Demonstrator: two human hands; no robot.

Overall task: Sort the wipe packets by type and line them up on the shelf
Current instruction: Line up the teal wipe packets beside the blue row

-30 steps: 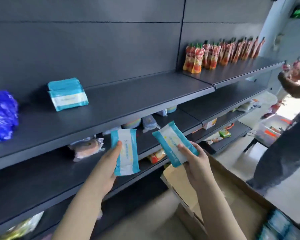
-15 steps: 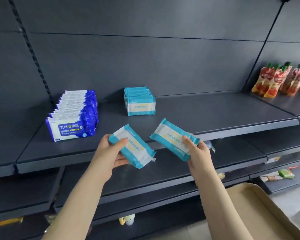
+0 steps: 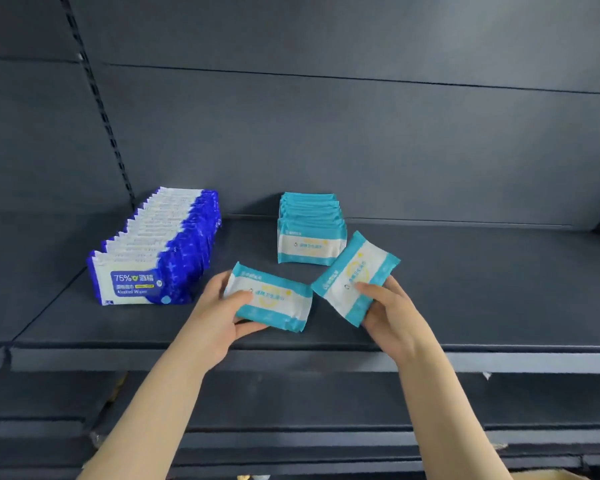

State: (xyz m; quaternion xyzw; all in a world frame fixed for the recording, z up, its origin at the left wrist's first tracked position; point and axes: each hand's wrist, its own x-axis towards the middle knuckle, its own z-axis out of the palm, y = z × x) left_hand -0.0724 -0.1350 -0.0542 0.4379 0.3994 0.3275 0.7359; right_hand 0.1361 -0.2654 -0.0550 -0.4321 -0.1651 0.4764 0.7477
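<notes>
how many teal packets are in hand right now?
2. One teal packet in the left hand, one teal packet in the right hand, both over the shelf. More stand in the teal row behind.

1. My left hand [image 3: 219, 315] grips a teal packet [image 3: 271, 299] lying nearly level over the shelf [image 3: 465, 306].
2. My right hand [image 3: 388, 315] grips a second teal packet [image 3: 355, 277], tilted.
3. Behind them stands a teal row [image 3: 310, 233].
4. A blue row [image 3: 156, 251] stands to its left, well apart.
</notes>
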